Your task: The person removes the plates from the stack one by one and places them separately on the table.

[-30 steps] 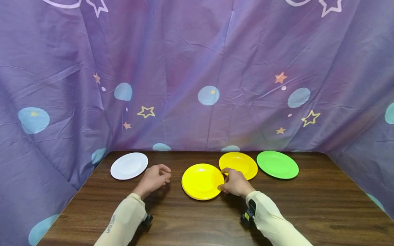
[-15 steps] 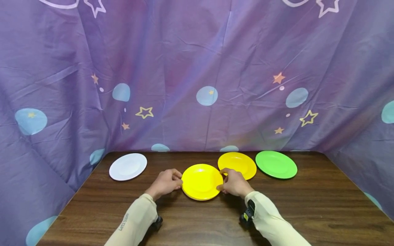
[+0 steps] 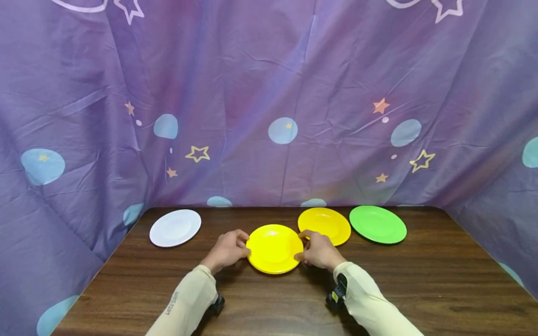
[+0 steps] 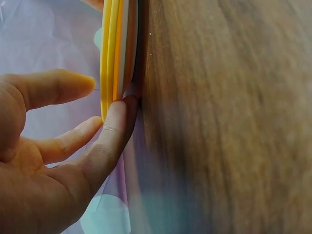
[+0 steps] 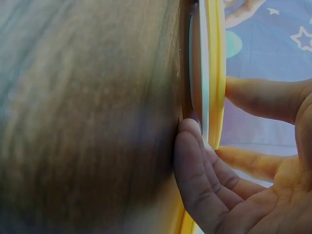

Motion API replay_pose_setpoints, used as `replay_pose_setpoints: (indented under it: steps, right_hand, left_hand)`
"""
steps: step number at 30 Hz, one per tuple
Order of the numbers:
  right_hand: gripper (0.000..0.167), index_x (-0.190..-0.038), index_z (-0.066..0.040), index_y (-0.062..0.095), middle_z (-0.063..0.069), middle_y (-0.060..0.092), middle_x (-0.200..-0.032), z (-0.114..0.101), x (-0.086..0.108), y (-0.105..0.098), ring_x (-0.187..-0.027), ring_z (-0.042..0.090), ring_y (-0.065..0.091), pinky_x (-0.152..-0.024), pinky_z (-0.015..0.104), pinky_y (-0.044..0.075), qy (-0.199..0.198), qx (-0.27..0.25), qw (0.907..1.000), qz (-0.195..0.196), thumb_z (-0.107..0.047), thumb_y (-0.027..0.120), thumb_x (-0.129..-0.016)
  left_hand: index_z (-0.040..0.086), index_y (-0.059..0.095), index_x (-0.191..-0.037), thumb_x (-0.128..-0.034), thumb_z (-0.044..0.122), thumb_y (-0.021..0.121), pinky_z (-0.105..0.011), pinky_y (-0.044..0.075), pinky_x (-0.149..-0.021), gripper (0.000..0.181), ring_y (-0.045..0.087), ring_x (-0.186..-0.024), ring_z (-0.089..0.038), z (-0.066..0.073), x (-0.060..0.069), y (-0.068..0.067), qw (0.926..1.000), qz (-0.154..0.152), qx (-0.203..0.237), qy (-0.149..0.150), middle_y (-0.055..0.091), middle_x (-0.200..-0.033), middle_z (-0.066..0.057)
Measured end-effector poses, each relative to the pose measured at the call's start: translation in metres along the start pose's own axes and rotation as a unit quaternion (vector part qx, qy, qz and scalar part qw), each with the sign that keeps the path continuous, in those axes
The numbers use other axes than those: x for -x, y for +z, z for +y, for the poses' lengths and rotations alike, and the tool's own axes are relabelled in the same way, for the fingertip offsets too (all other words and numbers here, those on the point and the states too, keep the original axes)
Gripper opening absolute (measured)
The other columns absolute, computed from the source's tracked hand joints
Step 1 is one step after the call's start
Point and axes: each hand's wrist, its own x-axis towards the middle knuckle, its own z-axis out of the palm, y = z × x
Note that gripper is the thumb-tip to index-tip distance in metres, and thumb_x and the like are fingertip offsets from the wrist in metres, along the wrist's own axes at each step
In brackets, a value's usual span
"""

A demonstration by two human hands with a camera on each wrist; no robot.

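A stack of plates [image 3: 274, 249] with a yellow one on top lies mid-table. From the side, the left wrist view shows yellow and orange rims [image 4: 111, 58] above a pale one. At its left edge is my left hand [image 3: 227, 249]; fingertips [image 4: 116, 109] touch the rims while the thumb [image 4: 73, 87] stands slightly off the top plate in that wrist view. My right hand [image 3: 321, 249] holds the right edge, its thumb [image 5: 253, 95] against the top plate and its other fingers [image 5: 192, 146] low along the side.
A white plate [image 3: 175, 227] lies at the back left. Behind my right hand is another yellow plate [image 3: 325, 225], with a green plate [image 3: 378, 224] beside it. A purple curtain [image 3: 269, 93] hangs behind the wooden table [image 3: 445, 280].
My left hand has moved right, from beside the white plate to the stack's left edge. The right hand has stayed at the right edge, and the loose plates have kept their places.
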Motion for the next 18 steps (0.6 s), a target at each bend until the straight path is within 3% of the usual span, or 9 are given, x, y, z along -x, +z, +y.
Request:
replay_pose_setpoints:
  steps: [11,14,18]
  right_hand:
    - [0.064,-0.132,0.000,0.060,0.007,0.066,-0.077,-0.0026,0.0014,0.0023,-0.052,0.015,0.057,-0.053,0.026,0.049,-0.017,0.039,0.9991,0.002,-0.014,0.085,-0.075]
    - [0.063,-0.131,-0.001,0.062,0.008,0.069,-0.086,-0.0030,-0.0002,0.0030,-0.058,0.015,0.058,-0.060,0.027,0.049,-0.025,0.064,0.9976,0.005,-0.018,0.086,-0.074]
    - [0.061,-0.128,-0.003,0.064,0.012,0.073,-0.103,-0.0029,-0.0021,0.0049,-0.080,0.020,0.061,-0.079,0.036,0.052,-0.036,0.094,0.9950,0.004,-0.022,0.086,-0.074]
  left_hand:
    - [0.003,0.061,-0.123,-0.0749,0.002,0.075,-0.024,0.049,-0.068,0.051,0.065,-0.084,-0.018,-0.0031,-0.0032,0.0000,0.9994,-0.002,0.033,-0.012,0.072,-0.093,-0.013]
    - [0.003,0.060,-0.125,-0.0755,0.003,0.075,-0.024,0.049,-0.066,0.051,0.064,-0.082,-0.018,-0.0027,-0.0033,-0.0004,0.9994,-0.004,0.031,-0.015,0.071,-0.093,-0.014]
    - [0.003,0.060,-0.126,-0.0764,0.002,0.075,-0.024,0.047,-0.063,0.052,0.060,-0.078,-0.017,-0.0030,-0.0023,-0.0002,0.9991,-0.007,0.036,-0.021,0.067,-0.092,-0.013]
